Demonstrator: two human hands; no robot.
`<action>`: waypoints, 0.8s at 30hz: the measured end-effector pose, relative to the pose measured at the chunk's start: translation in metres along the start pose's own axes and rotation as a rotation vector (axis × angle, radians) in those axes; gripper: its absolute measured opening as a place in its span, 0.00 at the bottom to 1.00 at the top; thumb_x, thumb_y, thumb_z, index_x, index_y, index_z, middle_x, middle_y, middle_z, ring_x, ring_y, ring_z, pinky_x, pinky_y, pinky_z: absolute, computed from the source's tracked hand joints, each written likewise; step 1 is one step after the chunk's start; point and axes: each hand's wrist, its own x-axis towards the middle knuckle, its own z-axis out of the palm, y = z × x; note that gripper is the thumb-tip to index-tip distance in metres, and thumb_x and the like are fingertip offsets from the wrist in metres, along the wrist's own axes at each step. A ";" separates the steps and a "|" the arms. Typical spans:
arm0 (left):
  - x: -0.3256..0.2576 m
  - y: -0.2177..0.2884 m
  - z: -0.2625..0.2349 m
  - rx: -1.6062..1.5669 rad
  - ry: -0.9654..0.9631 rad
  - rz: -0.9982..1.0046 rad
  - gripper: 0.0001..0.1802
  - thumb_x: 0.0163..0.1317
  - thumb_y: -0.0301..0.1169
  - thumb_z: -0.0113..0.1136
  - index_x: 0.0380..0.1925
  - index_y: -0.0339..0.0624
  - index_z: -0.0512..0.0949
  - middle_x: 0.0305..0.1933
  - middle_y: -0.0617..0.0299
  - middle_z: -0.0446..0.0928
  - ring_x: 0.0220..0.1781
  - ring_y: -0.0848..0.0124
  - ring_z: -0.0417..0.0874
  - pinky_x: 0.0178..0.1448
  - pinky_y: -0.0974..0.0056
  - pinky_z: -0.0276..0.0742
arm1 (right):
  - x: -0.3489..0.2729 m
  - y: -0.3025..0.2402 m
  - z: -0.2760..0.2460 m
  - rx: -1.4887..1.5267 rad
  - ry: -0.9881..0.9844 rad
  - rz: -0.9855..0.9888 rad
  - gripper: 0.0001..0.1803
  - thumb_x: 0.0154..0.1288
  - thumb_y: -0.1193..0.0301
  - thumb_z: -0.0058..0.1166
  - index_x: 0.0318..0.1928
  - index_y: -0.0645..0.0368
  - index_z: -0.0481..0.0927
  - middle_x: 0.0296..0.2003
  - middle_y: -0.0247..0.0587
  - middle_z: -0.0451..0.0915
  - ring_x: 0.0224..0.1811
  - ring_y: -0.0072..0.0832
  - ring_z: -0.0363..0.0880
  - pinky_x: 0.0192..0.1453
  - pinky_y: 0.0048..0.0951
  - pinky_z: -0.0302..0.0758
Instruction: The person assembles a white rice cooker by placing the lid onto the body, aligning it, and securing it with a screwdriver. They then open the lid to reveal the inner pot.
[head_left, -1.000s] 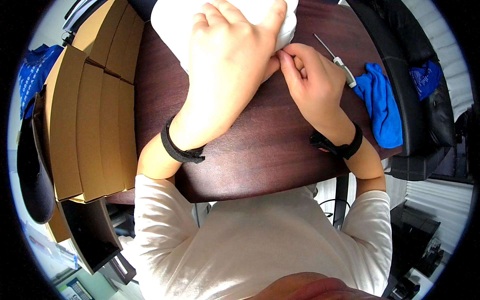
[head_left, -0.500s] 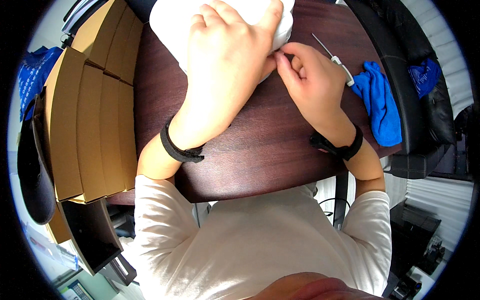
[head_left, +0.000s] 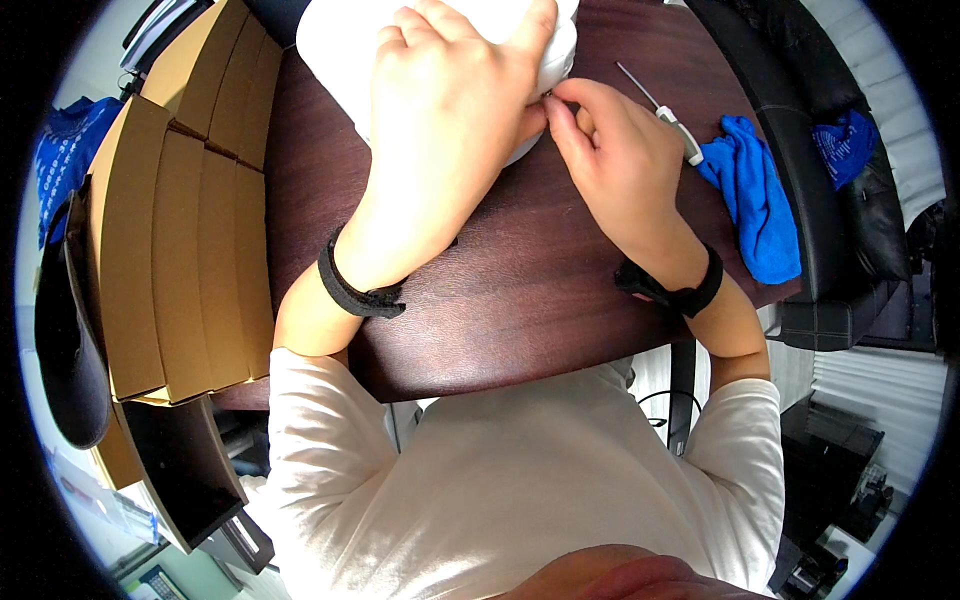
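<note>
Here, the left hand (head_left: 440, 110) spreads over the white object (head_left: 335, 50); the right hand (head_left: 625, 145) pinches at its edge, contents hidden.

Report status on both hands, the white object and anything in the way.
Left hand on white object. Right hand pinching at its edge, grip contents unclear. Screwdriver, blue cloth off to the right.
</note>
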 end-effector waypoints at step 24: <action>-0.002 -0.001 0.001 0.008 0.013 0.009 0.44 0.41 0.54 0.74 0.64 0.73 0.71 0.34 0.57 0.77 0.38 0.61 0.85 0.40 0.61 0.82 | -0.035 0.133 -0.061 -0.416 -0.466 0.309 0.19 0.64 0.59 0.63 0.44 0.63 0.80 0.35 0.48 0.83 0.39 0.45 0.83 0.42 0.42 0.79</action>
